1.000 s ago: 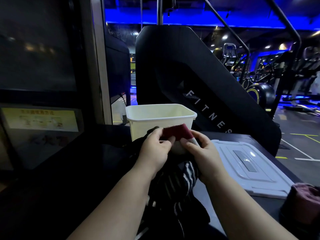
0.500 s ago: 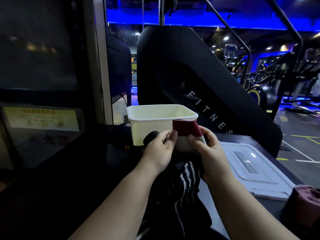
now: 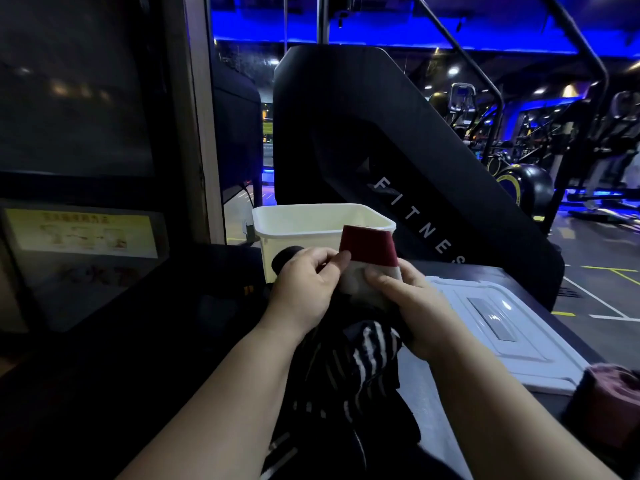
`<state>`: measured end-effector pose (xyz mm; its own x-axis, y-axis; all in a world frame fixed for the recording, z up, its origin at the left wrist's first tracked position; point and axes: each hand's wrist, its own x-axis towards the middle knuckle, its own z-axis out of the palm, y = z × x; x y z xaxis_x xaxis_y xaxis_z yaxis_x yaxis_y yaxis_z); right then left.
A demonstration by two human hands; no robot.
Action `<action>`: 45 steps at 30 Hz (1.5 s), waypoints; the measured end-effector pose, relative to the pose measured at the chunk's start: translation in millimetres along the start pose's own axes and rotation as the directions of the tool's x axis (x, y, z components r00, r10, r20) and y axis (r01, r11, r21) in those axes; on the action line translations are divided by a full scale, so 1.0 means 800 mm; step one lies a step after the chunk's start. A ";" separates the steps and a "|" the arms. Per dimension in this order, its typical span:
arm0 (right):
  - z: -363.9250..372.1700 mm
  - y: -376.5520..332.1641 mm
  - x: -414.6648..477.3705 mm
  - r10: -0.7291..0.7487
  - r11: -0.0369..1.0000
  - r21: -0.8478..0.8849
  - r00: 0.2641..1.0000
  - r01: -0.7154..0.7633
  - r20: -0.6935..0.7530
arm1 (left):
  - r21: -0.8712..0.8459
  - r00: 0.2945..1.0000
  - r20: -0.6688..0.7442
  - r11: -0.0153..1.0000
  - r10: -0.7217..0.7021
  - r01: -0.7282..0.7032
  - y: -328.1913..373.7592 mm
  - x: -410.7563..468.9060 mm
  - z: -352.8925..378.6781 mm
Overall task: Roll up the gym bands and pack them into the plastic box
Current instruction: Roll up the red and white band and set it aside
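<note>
Raised since the earlier frame: dark red and white flat fabric gym band (image 3: pixel 369 249), then folded low between the thumbs, now standing upright at frame centre, overlapping the near rim of the cream rectangular plastic box (image 3: pixel 311 223). Pinched by left hand (image 3: pixel 304 282) at the red flap's lower left edge; clamped by right hand (image 3: pixel 412 306) round the white lower part, fingers curled. Hands close together, both on the band. Lower centre, beneath the hands: black-and-white striped cloth band (image 3: pixel 367 355), loose and draped. Right of centre: white flat plastic lid (image 3: pixel 502 327), off the box.

Judgement: light, soft, limp, probably stretchy; not fragile; likely to unroll if released. Best taken at the free end, rolled tight, then gripped across the whole roll.
</note>
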<state>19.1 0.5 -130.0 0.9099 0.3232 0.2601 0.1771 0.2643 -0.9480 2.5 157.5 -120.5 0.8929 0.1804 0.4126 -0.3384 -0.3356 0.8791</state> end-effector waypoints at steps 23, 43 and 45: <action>-0.003 -0.015 0.004 -0.272 0.953 0.079 0.938 0.294 -0.214 | 0.114 0.979 0.190 0.992 -0.069 0.048 0.003 0.003 -0.029; 0.015 0.003 -0.001 -0.348 0.838 -0.493 0.925 0.234 -0.151 | -0.053 0.987 0.163 0.998 -0.010 0.018 -0.004 0.004 -0.031; 0.021 0.002 -0.005 -0.296 0.844 -0.492 0.951 0.215 -0.092 | -0.079 0.989 0.145 0.997 -0.012 0.024 -0.003 0.003 -0.031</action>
<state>9.7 14.8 -129.6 0.8472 0.1451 0.5111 0.5297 -0.1544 -0.8340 -1.9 181.7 -115.7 0.9305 0.0482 0.3630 -0.3396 -0.2575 0.9046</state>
